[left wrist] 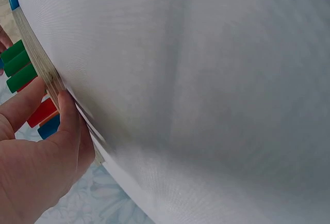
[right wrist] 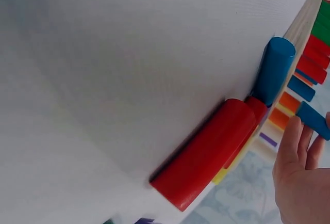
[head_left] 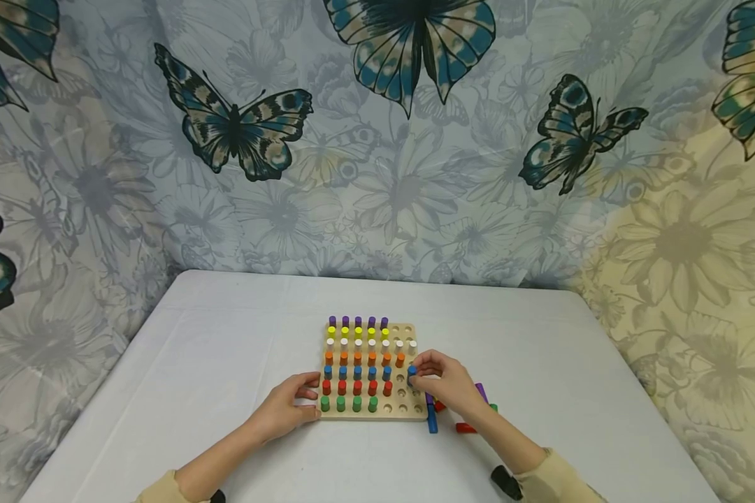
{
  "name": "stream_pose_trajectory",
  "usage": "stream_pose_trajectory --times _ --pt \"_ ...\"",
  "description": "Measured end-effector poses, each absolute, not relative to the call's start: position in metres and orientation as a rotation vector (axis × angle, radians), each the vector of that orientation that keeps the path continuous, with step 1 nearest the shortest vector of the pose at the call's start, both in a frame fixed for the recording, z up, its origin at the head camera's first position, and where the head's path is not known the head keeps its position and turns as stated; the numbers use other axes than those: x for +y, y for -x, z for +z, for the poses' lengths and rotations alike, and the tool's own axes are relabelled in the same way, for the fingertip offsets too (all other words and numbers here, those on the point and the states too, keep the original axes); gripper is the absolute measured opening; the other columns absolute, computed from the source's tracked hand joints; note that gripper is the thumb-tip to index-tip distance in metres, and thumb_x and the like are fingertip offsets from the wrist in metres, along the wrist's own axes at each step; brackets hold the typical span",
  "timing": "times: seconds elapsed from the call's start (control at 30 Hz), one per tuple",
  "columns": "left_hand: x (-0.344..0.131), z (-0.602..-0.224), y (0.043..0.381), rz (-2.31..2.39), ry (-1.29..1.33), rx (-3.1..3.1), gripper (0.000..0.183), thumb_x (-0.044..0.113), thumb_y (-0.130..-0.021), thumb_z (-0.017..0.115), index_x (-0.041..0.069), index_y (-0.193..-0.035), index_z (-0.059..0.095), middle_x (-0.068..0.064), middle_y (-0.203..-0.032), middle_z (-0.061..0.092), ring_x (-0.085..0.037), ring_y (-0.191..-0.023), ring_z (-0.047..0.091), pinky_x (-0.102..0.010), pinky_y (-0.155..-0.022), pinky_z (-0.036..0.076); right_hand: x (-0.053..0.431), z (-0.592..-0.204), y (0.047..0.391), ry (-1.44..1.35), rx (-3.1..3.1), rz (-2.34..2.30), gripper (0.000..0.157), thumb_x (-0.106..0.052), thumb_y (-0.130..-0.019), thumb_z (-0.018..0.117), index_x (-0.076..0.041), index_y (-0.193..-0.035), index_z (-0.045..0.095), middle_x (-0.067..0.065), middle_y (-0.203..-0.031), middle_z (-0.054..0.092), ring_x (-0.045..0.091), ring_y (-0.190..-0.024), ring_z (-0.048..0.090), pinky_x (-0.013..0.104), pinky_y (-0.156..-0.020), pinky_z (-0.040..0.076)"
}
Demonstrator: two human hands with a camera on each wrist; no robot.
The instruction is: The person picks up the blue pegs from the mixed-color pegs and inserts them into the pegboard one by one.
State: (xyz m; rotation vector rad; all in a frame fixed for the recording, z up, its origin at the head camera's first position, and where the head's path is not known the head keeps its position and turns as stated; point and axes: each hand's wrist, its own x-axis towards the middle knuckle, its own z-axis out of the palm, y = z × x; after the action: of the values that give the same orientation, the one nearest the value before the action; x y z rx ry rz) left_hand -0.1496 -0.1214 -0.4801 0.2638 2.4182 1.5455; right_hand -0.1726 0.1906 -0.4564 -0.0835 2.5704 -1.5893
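Note:
A wooden pegboard [head_left: 371, 418] lies on the table with rows of purple, yellow, white, orange, blue, red and green pegs standing in it. My left hand [head_left: 284, 411] holds the board's left edge near the front corner, and the left wrist view shows its digits at the wooden edge [left wrist: 38, 48] beside the green pegs [left wrist: 21, 78]. Between thumb and fingertips, my right hand [head_left: 448, 384] pinches a blue peg [head_left: 412, 372] at the right end of the blue row. In the right wrist view this blue peg [right wrist: 313, 121] is tilted, its far end hidden by the fingers.
Loose pegs lie right of the board, among them a blue peg [head_left: 432, 420], a red peg [head_left: 466, 427] and a purple peg [head_left: 481, 391]. Some are partly under the right forearm. A black object [head_left: 506, 482] is beside the right sleeve. Butterfly-patterned cloth [head_left: 403, 209] hangs behind the white table [head_left: 239, 307].

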Motion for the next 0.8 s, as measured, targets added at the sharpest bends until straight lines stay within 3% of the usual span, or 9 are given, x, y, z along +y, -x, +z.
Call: stream_pose_trajectory --times 0.8 --pt "-0.122 -0.483 0.151 1.549 -0.247 2.429 0.066 -0.004 -0.077 0.077 -0.006 -0.136 0.048 -0.013 -0.125 0.058 -0.023 -0.104 0.058 -0.026 -0.078 0.051 0.179 -0.469 0.185 0.185 2.599 -1.509 0.018 -0.007 -0.086 0.073 -0.009 -0.099 0.062 0.000 -0.100 0.066 0.018 -0.094 0.061 0.035 -0.082 0.052"
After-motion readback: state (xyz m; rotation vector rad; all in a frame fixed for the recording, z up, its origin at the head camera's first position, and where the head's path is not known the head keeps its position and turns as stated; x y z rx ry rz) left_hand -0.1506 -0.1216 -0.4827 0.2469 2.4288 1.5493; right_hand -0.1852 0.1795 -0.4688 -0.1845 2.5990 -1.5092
